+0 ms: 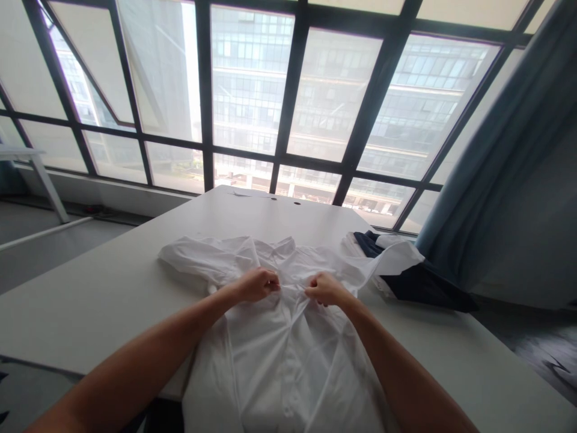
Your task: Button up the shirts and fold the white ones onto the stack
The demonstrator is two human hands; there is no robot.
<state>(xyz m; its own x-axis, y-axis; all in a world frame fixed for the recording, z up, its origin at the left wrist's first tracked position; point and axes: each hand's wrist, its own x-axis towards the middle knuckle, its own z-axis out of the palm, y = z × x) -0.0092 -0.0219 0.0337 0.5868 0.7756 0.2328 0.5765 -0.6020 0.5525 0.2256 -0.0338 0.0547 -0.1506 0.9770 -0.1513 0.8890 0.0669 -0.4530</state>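
Note:
A white button-up shirt [288,349] lies spread on the white table, its collar end away from me and its lower part hanging over the near edge. My left hand [258,284] is closed on the front of the shirt, left of the button line. On the other side of that line, my right hand [328,289] pinches the fabric too. Between the two hands the cloth is pulled into creases. One sleeve reaches out to the left, and the other lies to the right against a pile of folded clothes. The fingertips are partly hidden in the cloth.
Dark and white folded clothes [406,279] lie at the table's right side. The white table [112,288] stretches toward large framed windows [252,78]. A blue curtain [487,180] hangs at the right. Another white table [45,180] stands at the far left.

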